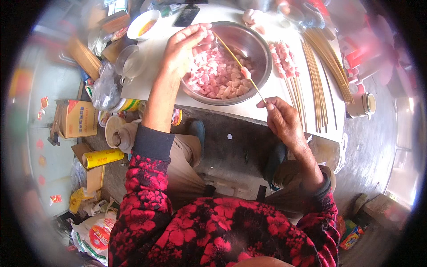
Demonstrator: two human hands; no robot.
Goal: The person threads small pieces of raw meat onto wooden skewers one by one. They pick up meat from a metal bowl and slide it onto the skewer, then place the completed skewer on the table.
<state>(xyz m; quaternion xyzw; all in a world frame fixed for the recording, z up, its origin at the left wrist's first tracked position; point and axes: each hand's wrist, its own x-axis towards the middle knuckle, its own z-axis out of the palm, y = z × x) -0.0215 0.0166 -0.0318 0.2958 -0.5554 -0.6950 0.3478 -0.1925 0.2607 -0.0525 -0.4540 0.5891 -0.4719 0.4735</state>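
Observation:
My right hand (283, 121) pinches the lower end of a bamboo skewer (230, 51) between thumb and fingers. One chunk of raw meat (246, 72) is threaded partway along it. At the skewer's upper tip is my left hand (186, 46), palm turned inward with its fingers bent; what they grip is not clear. Both hands are at a steel basin (269, 71) of diced raw meat, paler cubes (235, 86) to the right and pinker ones (208, 66) to the left. Finished-looking meat skewers (285, 60) lie right of the basin, their bare ends towards me.
Bare bamboo skewers (315, 86) and a thicker skewer bundle (328, 60) lie on the white tabletop (151, 85). A white bowl (133, 28) with orange liquid and a phone (187, 16) sit at the back. A cardboard box (80, 118) and a yellow roll (103, 157) are at left.

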